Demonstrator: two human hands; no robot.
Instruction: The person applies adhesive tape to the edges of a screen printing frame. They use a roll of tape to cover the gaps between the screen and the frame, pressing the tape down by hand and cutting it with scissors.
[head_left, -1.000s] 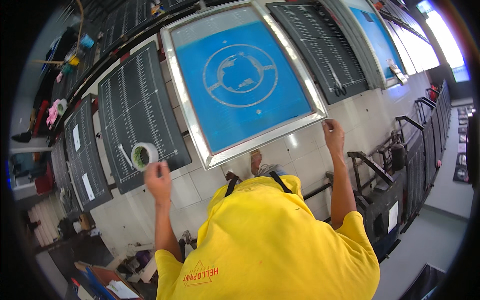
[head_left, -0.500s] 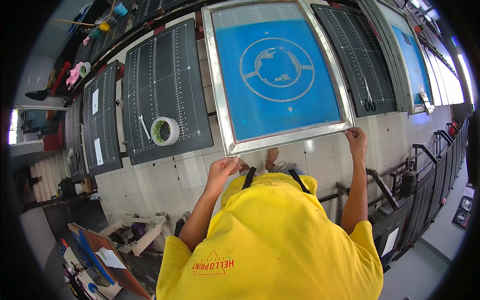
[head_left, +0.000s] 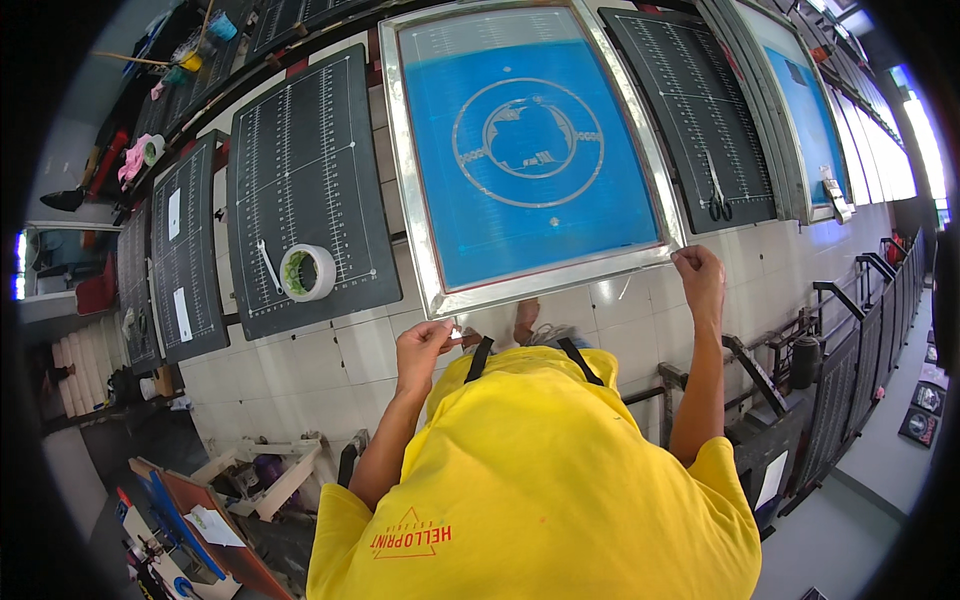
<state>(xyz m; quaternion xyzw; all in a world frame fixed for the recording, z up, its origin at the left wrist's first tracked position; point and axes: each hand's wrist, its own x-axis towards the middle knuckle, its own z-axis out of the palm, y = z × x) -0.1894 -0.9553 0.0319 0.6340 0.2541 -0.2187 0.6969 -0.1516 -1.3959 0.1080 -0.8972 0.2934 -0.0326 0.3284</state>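
1. We see the framed blue screen (head_left: 530, 150) at upper centre.
2. Left hand (head_left: 420, 350): fingertips close together at its lower-left corner; we can't tell if clamped.
3. Right hand (head_left: 703, 283): fingertips at lower-right corner, grip unclear to us.

The pale tiled floor (head_left: 372, 368) gleams in patches; bright white light (head_left: 931, 150) glows at far right; dark metal frames (head_left: 753, 373) stand along the right side.
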